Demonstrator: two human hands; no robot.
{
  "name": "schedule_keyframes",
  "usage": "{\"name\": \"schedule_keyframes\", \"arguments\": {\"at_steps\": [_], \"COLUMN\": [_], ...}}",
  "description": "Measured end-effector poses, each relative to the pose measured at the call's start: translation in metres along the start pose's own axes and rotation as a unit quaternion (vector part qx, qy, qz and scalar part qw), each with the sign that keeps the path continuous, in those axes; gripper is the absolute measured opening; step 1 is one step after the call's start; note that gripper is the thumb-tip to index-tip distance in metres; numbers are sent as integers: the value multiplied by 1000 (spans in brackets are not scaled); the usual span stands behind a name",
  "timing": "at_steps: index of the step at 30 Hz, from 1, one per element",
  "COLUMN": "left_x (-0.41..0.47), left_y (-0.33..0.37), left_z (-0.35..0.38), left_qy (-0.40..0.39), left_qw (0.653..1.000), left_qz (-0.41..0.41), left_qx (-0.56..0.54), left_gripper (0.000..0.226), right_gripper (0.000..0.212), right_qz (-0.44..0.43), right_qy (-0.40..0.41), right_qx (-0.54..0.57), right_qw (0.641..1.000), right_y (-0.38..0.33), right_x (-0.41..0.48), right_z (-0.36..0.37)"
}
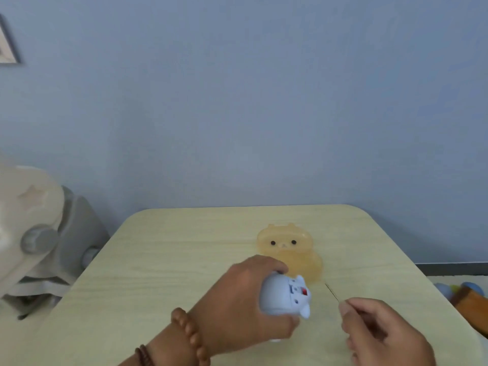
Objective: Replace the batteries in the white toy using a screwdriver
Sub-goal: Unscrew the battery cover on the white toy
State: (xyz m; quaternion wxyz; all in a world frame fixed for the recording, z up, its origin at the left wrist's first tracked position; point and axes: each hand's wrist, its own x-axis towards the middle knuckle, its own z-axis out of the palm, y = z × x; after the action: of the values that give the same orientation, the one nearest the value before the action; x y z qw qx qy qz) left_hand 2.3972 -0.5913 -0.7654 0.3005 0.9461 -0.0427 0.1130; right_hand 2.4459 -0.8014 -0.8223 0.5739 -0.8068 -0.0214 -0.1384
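Note:
My left hand grips the white toy just above the table, its underside turned to the right. A small red part shows in the toy's base. My right hand pinches a thin screwdriver whose shaft points up and left, its tip a short way right of the toy and not touching it. The handle is hidden inside my fingers.
A translucent orange bear-shaped case lies flat on the light wooden table, just behind the toy. A grey and beige chair-like object stands to the left. Colourful items sit low at the right beyond the table edge.

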Motion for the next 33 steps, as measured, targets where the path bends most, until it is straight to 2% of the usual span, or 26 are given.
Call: {"name": "schedule_keyframes", "arguments": {"at_steps": [2,5,9,14,26,29,33], "left_x": [-3,-3,-2,-2,-1,-2,-2], "left_y": [3,4,4,-3,-2,0,-1], "left_z": [13,27,35,38,41,40,40], "left_qy": [-22,-37,-39,-41,-34,-32,-29], "left_qw": [1000,999,999,999,999,999,999], "left_qz": [3,7,6,10,16,19,16], "left_qx": [7,18,19,10,20,23,21], "left_gripper": [63,62,60,63,65,65,66], "right_gripper": [25,27,30,21,13,13,11], "right_qz": [14,-35,-157,-245,-267,-268,-279], "right_qy": [-17,-61,-161,-211,-268,-291,-266], "right_qx": [35,43,-36,-125,-227,-272,-283], "right_qw": [999,997,974,938,897,877,878], "right_y": [-9,-24,-33,-42,-41,-46,-57], "right_x": [1,10,22,32,32,31,34], "right_z": [-16,-35,-41,-42,-44,-41,-42]}}
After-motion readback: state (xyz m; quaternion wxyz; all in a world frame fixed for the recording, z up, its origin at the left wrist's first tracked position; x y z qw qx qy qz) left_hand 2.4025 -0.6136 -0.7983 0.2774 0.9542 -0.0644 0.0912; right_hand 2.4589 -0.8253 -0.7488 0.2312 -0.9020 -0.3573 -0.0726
